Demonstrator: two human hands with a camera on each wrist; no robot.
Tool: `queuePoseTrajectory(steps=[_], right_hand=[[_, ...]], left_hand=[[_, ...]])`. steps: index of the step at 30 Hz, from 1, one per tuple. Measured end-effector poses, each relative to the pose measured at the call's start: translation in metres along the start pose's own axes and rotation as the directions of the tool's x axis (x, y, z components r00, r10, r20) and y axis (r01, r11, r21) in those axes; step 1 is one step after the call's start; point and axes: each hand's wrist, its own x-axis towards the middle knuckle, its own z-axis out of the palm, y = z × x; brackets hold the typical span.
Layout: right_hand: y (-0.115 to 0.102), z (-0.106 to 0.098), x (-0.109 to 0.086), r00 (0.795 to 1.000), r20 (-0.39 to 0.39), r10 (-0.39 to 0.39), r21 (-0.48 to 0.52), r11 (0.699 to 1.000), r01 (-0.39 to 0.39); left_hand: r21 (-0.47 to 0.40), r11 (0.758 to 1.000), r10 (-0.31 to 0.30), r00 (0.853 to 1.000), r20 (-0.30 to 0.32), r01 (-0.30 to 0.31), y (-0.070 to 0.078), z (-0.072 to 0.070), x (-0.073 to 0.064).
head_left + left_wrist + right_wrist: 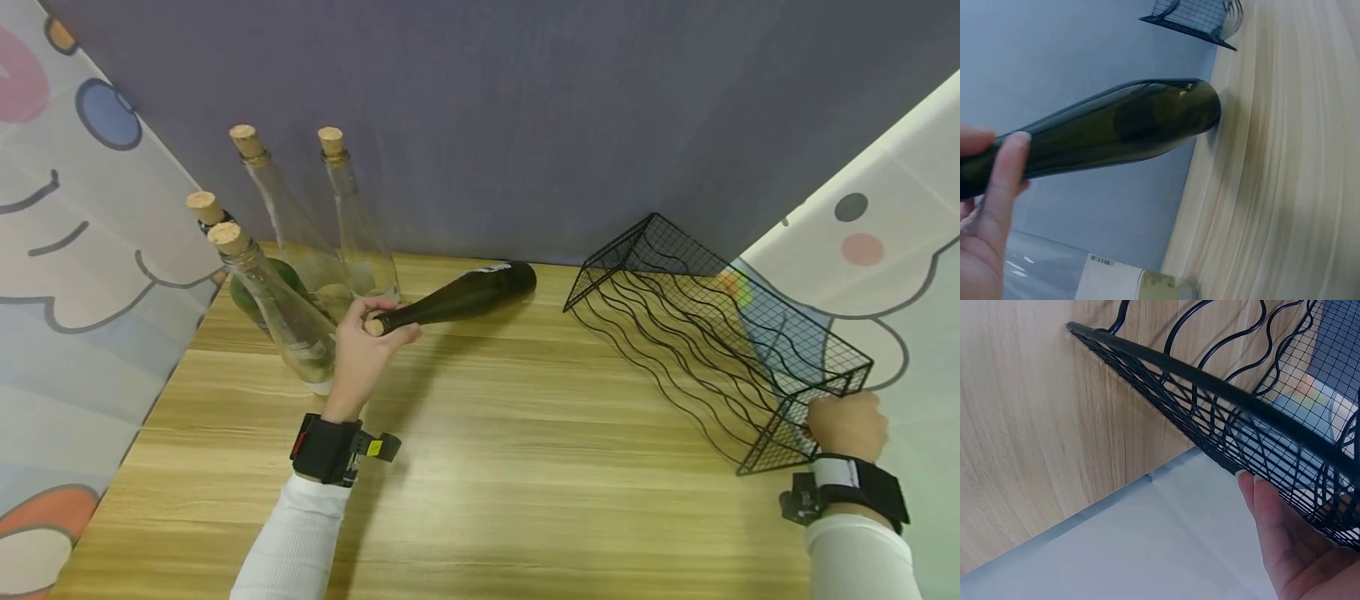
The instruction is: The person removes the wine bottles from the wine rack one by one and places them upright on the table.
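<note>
In the head view my left hand point(362, 358) holds a dark green corked wine bottle point(476, 296) by its neck, thumb and fingers on either side. The bottle slants, with its base toward the back wall; in the left wrist view its base point(1204, 109) is close to the tabletop, and I cannot tell whether they touch. On the right, my right hand point(849, 425) grips the near end of a black wire wine rack point(765, 310). The right wrist view shows fingers point(1269, 509) against the mesh end panel; the thumb is largely hidden.
Left of my left hand stand corked bottles: a clear one point(292, 329) in front, two clear ones behind, and a green one point(247, 296) partly hidden. A grey wall point(480, 125) closes the back of the wooden table point(525, 467). Cartoon-printed sheets hang at both sides.
</note>
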Motion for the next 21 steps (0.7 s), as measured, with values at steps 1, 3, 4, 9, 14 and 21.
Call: queuePoseTrajectory(steps=[1,3,4,9,14,21], right_hand=[[0.0,0.0,0.001,1.0,-0.002,-0.001,0.0,1.0,0.001],[0.0,0.0,0.002,1.0,-0.004,0.003,0.001,1.0,-0.003],[0.0,0.001,0.002,1.0,-0.006,0.004,0.003,1.0,-0.004],[0.001,0.002,0.003,1.0,-0.009,0.006,-0.004,1.0,-0.006],[0.002,0.002,0.002,1.0,0.002,0.004,-0.009,1.0,-0.004],[0.001,0.001,0.003,1.0,0.002,0.019,-0.01,1.0,-0.019]], left_hand=[[-0.061,0.998,0.013,1.0,-0.007,-0.013,0.0,0.001,0.0],[-0.18,0.983,0.037,0.999,-0.029,-0.042,-0.001,0.002,0.001],[-0.217,0.974,0.058,0.997,-0.042,-0.066,-0.001,0.003,0.002],[-0.258,0.941,0.197,0.974,-0.113,-0.22,-0.007,0.01,0.01],[-0.416,0.853,0.286,0.949,-0.136,-0.317,-0.015,0.02,0.017],[-0.6,0.749,0.266,0.957,-0.115,-0.28,-0.018,0.029,0.022]])
